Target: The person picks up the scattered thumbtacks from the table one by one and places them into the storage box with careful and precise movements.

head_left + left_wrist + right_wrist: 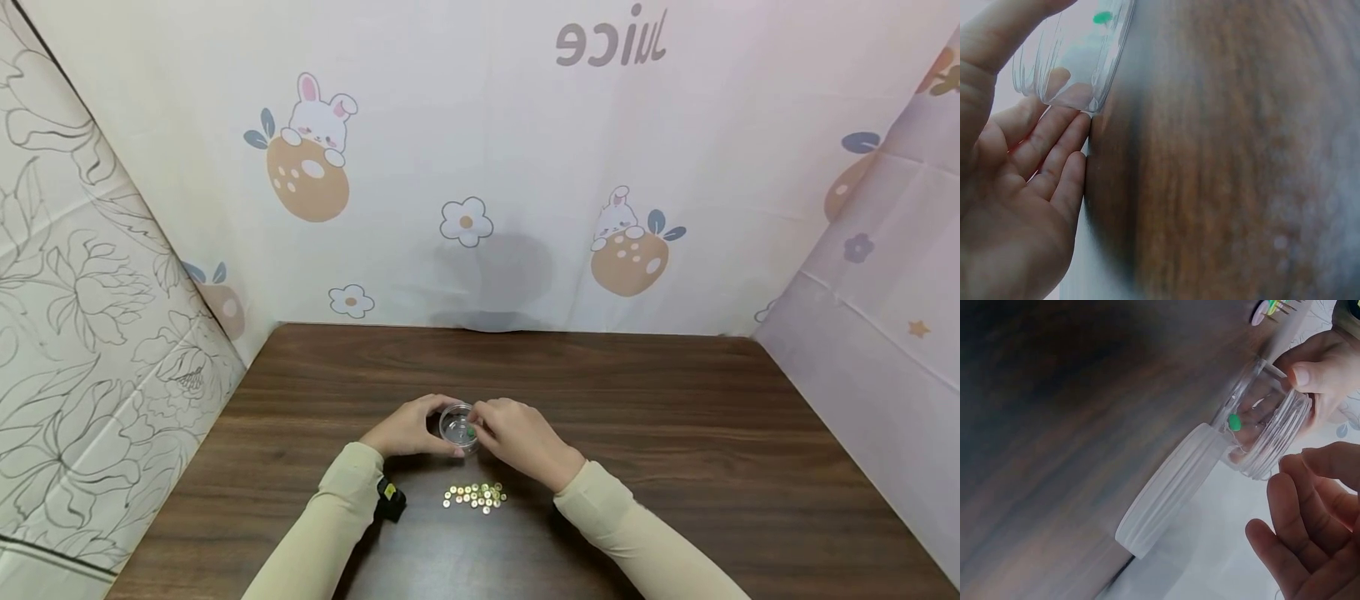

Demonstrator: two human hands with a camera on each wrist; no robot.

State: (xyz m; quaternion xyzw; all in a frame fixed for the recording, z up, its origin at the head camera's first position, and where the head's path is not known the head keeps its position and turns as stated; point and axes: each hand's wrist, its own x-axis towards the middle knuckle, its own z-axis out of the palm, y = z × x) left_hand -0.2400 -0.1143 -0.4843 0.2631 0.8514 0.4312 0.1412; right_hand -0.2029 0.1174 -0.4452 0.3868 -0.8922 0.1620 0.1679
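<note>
My left hand (408,429) holds a clear round jar (454,432), thumb on one side and fingers on the other. One green thumbtack (1234,422) is inside, seen through the wall. Over the jar's mouth is my right hand (521,437); in the right wrist view its fingers are loosely bent, thumb and index tips close together, with nothing visible between them. A white lid (1169,490) stands beside the jar in that view. Several thumbtacks (476,497) lie in a cluster on the near side of the jar, points up.
The dark brown wooden table (675,467) stretches out on both sides of the hands. A patterned cloth (525,167) hangs behind the table's far edge. A small black device (390,500) sits at the left wrist.
</note>
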